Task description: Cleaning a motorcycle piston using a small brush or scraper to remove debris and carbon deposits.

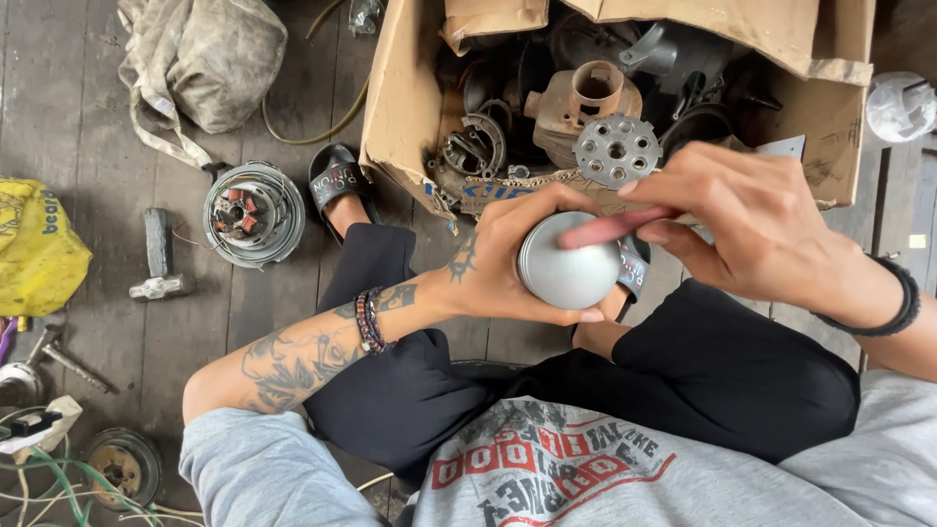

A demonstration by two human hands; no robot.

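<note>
Left hand (503, 259) cupping grey round cap (568, 263), right hand (752, 229) pinching pink stick (615, 227)

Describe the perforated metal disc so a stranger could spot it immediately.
Start at the cardboard box of dark engine parts at the top. On its near edge, just above the right hand, lies the disc. It alone is flat, pale grey, star-edged and full of round holes.

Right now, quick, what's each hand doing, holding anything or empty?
Left hand: closed around a round grey metal cover, held over the lap.
Right hand: closed on a slim red-handled tool, its end lying across the cover.
</note>
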